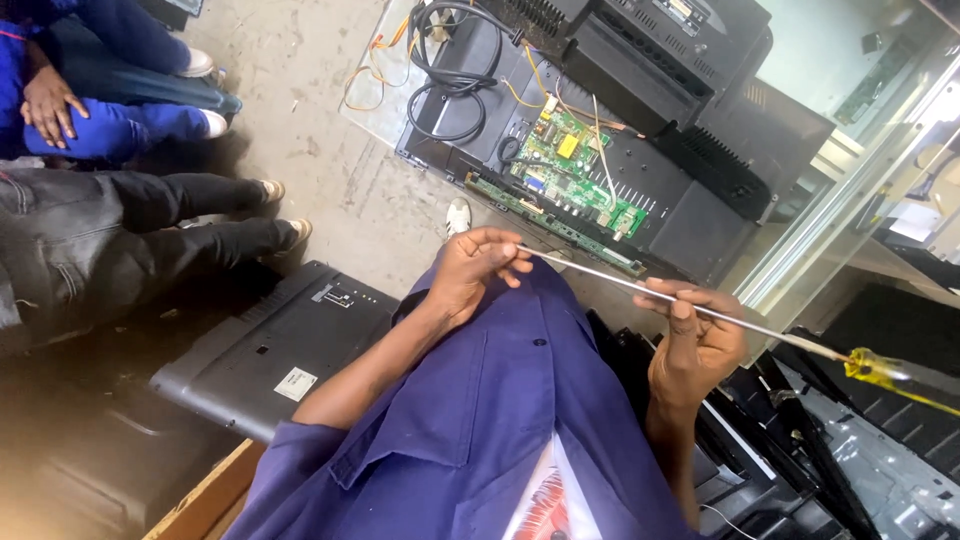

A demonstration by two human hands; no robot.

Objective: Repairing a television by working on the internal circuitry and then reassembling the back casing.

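Two hands on one long screwdriver, held over the lap

Head view: one screwdriver (700,310), thin bare metal shaft with a clear yellow handle at the far right end; the left hand (470,270) pinches the shaft's tip between thumb and fingertips, the right hand (695,345) has its fingers curled loosely round the middle of the shaft, thumb pressed on top. One green circuit board (575,170) lies open on the back of a black television (640,200) beyond the knees, with one coiled black cable (445,90) near its top left corner. A second black set (280,345) lies face down at the lower left, bare concrete floor (320,140) between them. Two other seated people's legs (150,215) crowd the left edge
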